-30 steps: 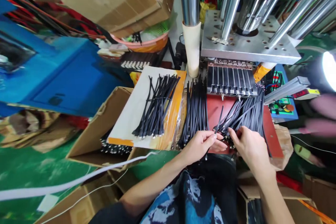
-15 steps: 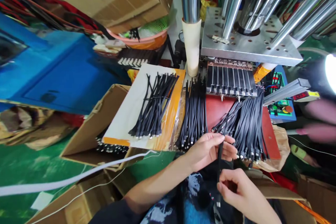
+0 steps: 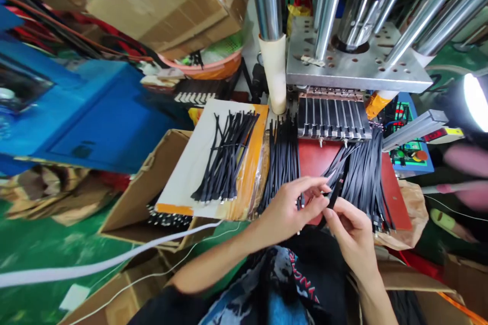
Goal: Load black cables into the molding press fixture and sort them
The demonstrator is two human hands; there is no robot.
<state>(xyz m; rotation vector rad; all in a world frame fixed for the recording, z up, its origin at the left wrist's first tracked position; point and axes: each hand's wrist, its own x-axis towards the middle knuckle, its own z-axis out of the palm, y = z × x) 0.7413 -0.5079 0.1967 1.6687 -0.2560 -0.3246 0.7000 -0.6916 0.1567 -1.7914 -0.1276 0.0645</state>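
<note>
Close together in front of the press, both my hands are on a black flat cable [image 3: 335, 192] with a small plug end. My left hand [image 3: 299, 205] pinches it from the left, and my right hand [image 3: 353, 223] grips it from the right, thumb against the fingers. The cable slants upward between them; its lower part is hidden by my fingers. Just behind lies a fanned pile of the same cables [image 3: 362, 175] on a red mat [image 3: 310, 155]. Another bunch of cables [image 3: 282, 155] lies left of the mat.
A tied cable bundle [image 3: 229, 157] rests on a white board [image 3: 183, 175]. Beyond my hands stands a metal press [image 3: 358, 68] with a slotted mould [image 3: 333, 118]. Open cardboard boxes [image 3: 131, 203] flank me. A white hose [image 3: 114, 264] crosses at left. Another person's foot [image 3: 446, 223] shows at right.
My right hand has moved up and now meets my left hand. The cable, hanging downward before, now points up and to the right. The view has shifted slightly.
</note>
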